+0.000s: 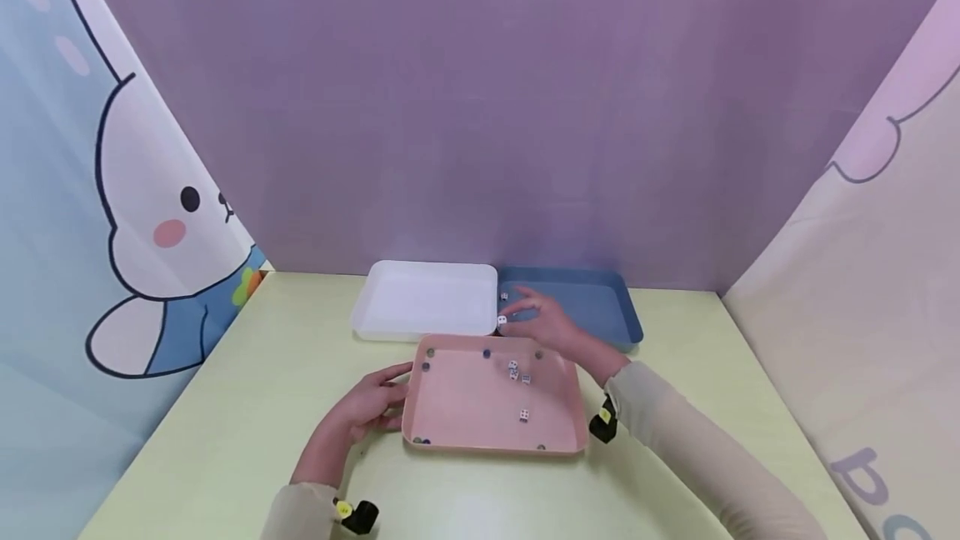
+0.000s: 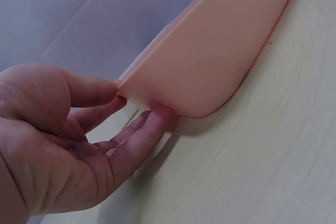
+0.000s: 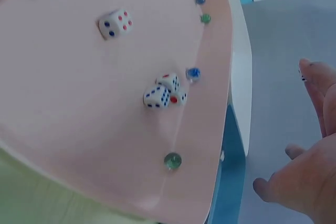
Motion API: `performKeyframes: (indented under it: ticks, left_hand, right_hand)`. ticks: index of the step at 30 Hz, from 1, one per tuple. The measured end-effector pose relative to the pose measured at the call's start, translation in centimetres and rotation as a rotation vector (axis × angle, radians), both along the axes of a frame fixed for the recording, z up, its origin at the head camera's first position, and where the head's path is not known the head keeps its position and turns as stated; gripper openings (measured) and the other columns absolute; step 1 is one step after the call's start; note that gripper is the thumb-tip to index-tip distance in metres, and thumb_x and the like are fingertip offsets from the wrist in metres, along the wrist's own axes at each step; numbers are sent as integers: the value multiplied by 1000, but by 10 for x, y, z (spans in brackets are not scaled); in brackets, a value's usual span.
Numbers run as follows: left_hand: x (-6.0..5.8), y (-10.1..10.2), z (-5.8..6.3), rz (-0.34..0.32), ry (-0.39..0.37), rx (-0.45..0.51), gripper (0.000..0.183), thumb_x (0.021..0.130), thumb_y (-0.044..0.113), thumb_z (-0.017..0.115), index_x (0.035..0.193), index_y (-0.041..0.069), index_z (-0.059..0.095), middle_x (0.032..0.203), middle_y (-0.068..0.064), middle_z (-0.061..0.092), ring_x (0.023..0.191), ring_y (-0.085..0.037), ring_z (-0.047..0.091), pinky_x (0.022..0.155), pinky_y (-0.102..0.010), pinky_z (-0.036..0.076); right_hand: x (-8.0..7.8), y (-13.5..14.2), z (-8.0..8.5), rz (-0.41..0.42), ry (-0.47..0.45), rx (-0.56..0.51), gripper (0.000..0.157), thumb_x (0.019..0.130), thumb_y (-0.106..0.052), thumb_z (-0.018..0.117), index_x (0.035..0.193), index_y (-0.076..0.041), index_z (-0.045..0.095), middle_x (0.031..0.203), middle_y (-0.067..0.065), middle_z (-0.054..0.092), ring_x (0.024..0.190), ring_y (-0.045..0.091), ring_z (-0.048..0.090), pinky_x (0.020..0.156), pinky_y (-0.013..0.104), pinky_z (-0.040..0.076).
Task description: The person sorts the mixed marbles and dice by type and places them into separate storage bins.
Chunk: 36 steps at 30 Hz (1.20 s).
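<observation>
My right hand (image 1: 542, 325) pinches a white die (image 1: 502, 320) at its fingertips, over the left edge of the blue tray (image 1: 592, 290). In the right wrist view, the fingers largely cover this die (image 3: 303, 76). Another die (image 1: 504, 296) lies inside the blue tray near its left wall. The pink tray (image 1: 480, 450) stands in front, with several dice (image 3: 157, 97) and several glass marbles (image 3: 172, 161) in it. At its left side, my left hand (image 1: 371, 401) holds the rim and wall, as the left wrist view shows more closely (image 2: 68, 145).
A white tray (image 1: 427, 335) stands behind the pink tray and beside the blue one. The pale wooden tabletop (image 1: 300, 340) stretches out on both sides. A purple backdrop (image 1: 480, 107) rises behind the trays, with printed curtains (image 1: 45, 232) at the sides.
</observation>
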<state>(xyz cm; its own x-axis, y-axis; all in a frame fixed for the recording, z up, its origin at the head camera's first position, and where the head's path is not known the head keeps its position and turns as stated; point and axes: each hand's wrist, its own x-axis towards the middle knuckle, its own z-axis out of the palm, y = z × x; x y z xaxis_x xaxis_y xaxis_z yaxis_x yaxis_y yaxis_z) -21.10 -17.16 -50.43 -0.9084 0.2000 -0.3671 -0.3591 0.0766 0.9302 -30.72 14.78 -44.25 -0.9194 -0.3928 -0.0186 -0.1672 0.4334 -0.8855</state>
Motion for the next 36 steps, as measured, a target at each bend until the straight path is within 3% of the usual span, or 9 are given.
performKeyframes:
  ticks: [7, 11, 18, 25, 36]
  left_hand:
    - [-1, -5, -1, 7, 20, -1, 49, 100, 10, 51, 148, 5, 39, 114, -20, 58, 95, -27, 65, 70, -42, 58]
    - [-1, -6, -1, 5, 12, 9, 50, 101, 11, 51, 148, 5, 38, 115, -20, 58, 96, -26, 65, 72, -42, 58]
    - [1, -4, 2, -15, 12, 24, 50, 100, 10, 51, 148, 4, 37, 115, -22, 57, 95, -27, 65, 73, -42, 57]
    - [3, -2, 2, -20, 15, 8, 50, 101, 10, 50, 149, 4, 36, 114, -20, 59, 93, -26, 65, 70, -40, 57]
    - [3, -1, 2, -37, 23, 15, 51, 101, 11, 50, 149, 5, 36, 114, -21, 59, 93, -26, 64, 68, -39, 57]
  right_hand:
    - [-23, 12, -11, -98, 21, -36, 30, 86, -24, 76, 111, -7, 73, 161, 9, 13, 146, 36, 5, 109, 59, 26]
    - [-38, 25, -17, -166, -3, -29, 33, 87, -24, 75, 114, -6, 71, 160, 12, 13, 145, 39, 7, 108, 58, 28]
    - [-56, 40, -23, -249, -74, -29, 38, 87, -25, 74, 119, -5, 69, 160, 13, 14, 145, 39, 6, 111, 58, 21]
    - [-67, 45, -30, -249, -133, -23, 37, 88, -25, 73, 119, -6, 69, 160, 15, 13, 145, 38, 8, 108, 55, 30]
    - [-81, 40, -43, -238, -134, 12, 36, 88, -26, 73, 118, -6, 70, 157, 16, 22, 143, 37, 16, 109, 55, 28]
